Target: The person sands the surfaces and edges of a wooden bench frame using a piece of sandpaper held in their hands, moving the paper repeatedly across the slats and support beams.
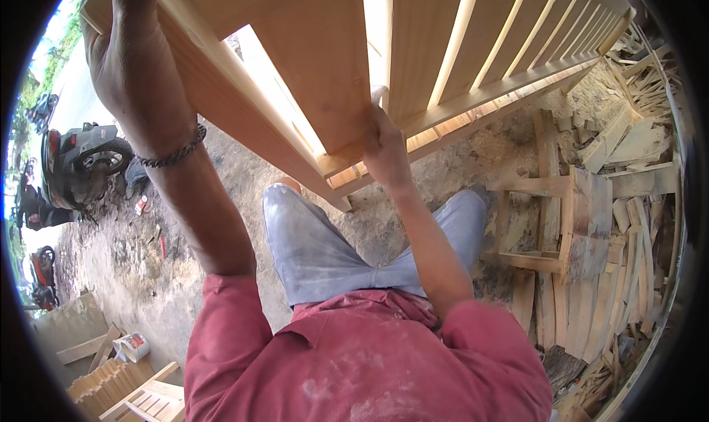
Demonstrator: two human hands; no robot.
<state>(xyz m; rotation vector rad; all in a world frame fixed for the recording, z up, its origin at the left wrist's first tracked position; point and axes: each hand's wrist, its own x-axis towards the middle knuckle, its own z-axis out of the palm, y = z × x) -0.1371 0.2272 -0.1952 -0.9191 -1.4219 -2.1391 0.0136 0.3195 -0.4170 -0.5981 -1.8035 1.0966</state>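
A large slatted piece of pale wooden furniture (314,79), resembling a bench, fills the top of the view and leans over the ground in front of me. My left hand (136,56) grips its outer left board (214,104) high up; some fingers are hidden behind the wood. My right hand (387,152) is closed around the lower right edge of the wide slat (317,67), beside the bottom rail (473,97). Part of that grip is out of sight, and whether anything small is inside it cannot be made out. Narrower slats (502,34) run on toward the right.
A small wooden stool (587,222) lies on its side at the right, among offcuts (635,145) and boards (591,311). Motorcycles (92,156) stand at the left. Lower left are a white bucket (133,346) and more slatted wood (151,400). Sawdust covers the ground.
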